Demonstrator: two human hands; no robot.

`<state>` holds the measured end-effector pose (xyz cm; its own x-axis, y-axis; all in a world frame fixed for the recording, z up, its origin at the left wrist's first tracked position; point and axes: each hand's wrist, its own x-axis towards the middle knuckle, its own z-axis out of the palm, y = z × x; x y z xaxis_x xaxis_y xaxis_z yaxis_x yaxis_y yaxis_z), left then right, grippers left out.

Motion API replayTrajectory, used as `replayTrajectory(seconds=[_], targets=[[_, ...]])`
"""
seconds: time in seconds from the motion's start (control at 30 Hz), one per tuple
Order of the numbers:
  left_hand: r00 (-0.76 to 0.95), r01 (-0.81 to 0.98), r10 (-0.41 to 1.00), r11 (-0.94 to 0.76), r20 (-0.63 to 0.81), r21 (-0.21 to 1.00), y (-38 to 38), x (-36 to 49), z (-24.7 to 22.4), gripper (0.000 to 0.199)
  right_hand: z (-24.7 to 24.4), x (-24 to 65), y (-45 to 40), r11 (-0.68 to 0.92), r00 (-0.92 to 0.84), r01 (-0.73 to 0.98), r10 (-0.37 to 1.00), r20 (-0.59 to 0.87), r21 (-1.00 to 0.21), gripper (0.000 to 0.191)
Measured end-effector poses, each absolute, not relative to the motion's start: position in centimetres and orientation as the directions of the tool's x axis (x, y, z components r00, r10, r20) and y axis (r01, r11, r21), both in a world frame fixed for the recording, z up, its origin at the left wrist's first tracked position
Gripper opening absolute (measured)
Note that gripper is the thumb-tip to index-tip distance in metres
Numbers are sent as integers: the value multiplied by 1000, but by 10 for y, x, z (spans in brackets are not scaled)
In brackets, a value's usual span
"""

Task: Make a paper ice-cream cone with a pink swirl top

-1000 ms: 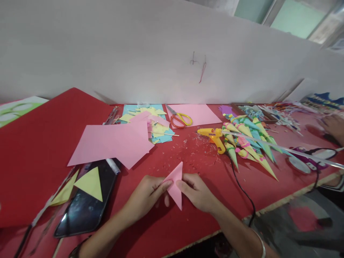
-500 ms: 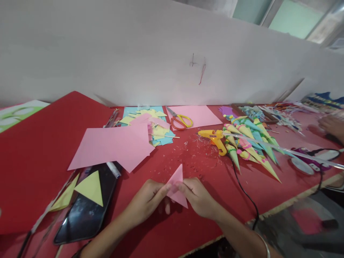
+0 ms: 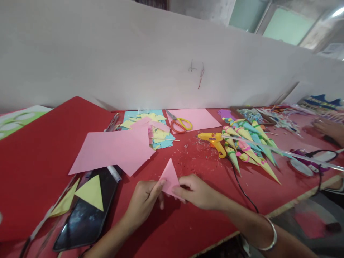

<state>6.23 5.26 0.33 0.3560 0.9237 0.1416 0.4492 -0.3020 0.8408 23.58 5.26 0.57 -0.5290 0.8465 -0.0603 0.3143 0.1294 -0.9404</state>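
Note:
A small pink paper triangle [image 3: 170,177] is held over the red table, its tip pointing away from me. My left hand [image 3: 146,200] pinches its left edge between thumb and fingers. On the lower right corner, my right hand [image 3: 197,191] has its thumb and fingers closed. Beyond the hands, orange-and-yellow-handled scissors [image 3: 181,124] rest on a pink sheet [image 3: 205,118]. To the right lies a yellow glue gun [image 3: 215,141] with a long clear stick in it, beside a pile of decorated paper cones [image 3: 249,139].
Larger pink paper [image 3: 113,148] overlaps a black phone-like slab [image 3: 86,215] bearing a yellow triangle [image 3: 92,193]. Paper scraps [image 3: 159,136] are heaped behind. A big red sheet [image 3: 51,157] covers the left. Another person's hand [image 3: 329,129] is at far right, near a purple-and-white tool [image 3: 309,163].
The pink triangle has turned so its tip points up and has shifted left. My right hand has moved to its lower right corner. The view has tilted slightly.

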Motion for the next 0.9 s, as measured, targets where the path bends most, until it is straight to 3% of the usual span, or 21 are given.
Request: replayTrajectory(seconds=[0.1,0.33,0.47,0.63,0.8,0.9], targets=[[282,458,951,-251,128,853,56,59,4,56,9,235,66,105,-605,253,793,-73,-962,17],[247,457,968,-157,45,876,60,56,3,35,-9,231,77,-9,-655,201,742,-142,-979,16],[212,509,977,-122,13,852,61,59,4,36,-15,232,74,-38,-681,178,716,-151,-983,14],[150,553,988,-102,22,827,60,61,3,38,-12,233,72,66,-632,134,774,-34,-989,13],[214,531,976,-71,-53,845,58,62,-3,37,-11,235,70,164,-532,238,847,13,-957,58],[241,511,966,-45,-93,858,58,62,-5,36,-11,234,69,232,-522,250,850,71,-940,68]])
